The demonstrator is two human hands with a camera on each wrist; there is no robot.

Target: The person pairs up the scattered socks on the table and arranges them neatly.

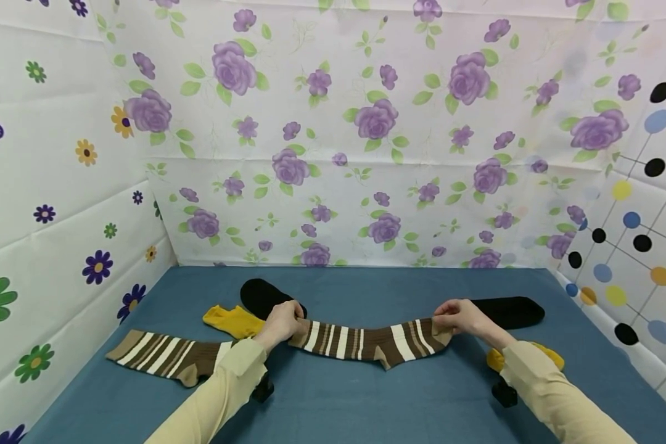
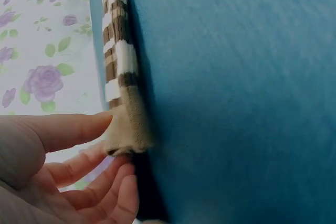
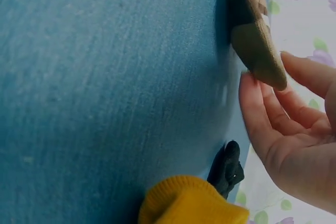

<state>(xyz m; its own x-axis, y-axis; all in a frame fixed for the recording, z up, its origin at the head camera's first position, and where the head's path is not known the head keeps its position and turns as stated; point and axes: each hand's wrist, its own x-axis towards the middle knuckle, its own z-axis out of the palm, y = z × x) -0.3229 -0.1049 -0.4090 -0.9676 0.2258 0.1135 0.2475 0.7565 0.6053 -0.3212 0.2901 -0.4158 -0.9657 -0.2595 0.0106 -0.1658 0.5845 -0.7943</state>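
Note:
A brown, white and tan striped sock (image 1: 361, 342) stretches sideways between both hands in the head view, its heel pointing down. My left hand (image 1: 280, 324) pinches the tan cuff (image 2: 131, 124), with the thumb along one side and the fingers beneath. At the other end, my right hand (image 1: 466, 317) pinches the tan toe (image 3: 260, 59) between thumb and fingers. A matching striped sock (image 1: 161, 354) lies flat at the left, partly hidden by the left forearm.
Behind the left hand lie a yellow sock (image 1: 230, 320) and a black sock (image 1: 263, 296). Past the right hand lies another black sock (image 1: 510, 311), with a yellow sock (image 1: 549, 354) partly under the right sleeve. Patterned cloth walls (image 1: 338, 185) border the blue tabletop (image 1: 377, 407).

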